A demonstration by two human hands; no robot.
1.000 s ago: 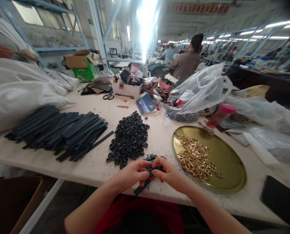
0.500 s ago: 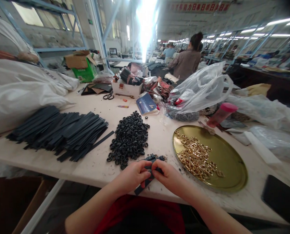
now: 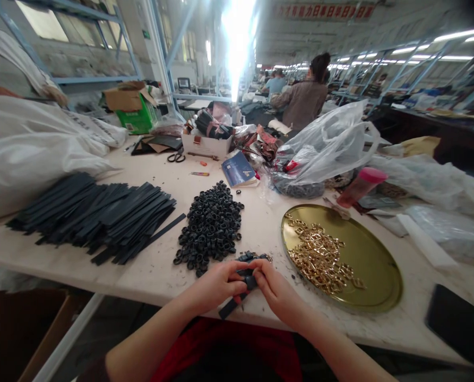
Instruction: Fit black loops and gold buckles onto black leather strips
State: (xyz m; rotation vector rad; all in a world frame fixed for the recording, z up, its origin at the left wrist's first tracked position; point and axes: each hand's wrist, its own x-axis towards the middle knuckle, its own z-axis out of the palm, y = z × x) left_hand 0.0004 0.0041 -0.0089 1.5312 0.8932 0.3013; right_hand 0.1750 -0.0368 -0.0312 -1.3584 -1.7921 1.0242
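Note:
My left hand and my right hand meet near the table's front edge, both closed on one dark strap. Its lower end sticks out below my left fingers; the part between my fingertips is mostly hidden. Just beyond my hands lie a few dark straps with metal buckles, partly covered by my fingers. A heap of small black loops sits ahead and to the left. To the right, a round gold tray carries a pile of gold buckles.
Many flat dark strips are stacked at left beside a white sack. Scissors, a blue booklet and a clear plastic bag lie farther back. A pink-lidded jar and a black phone are at right. Co-workers are beyond.
My right fingers have shifted slightly and straightened along the strap, while my left hand keeps its hold. At far left, the other person's arm has moved.

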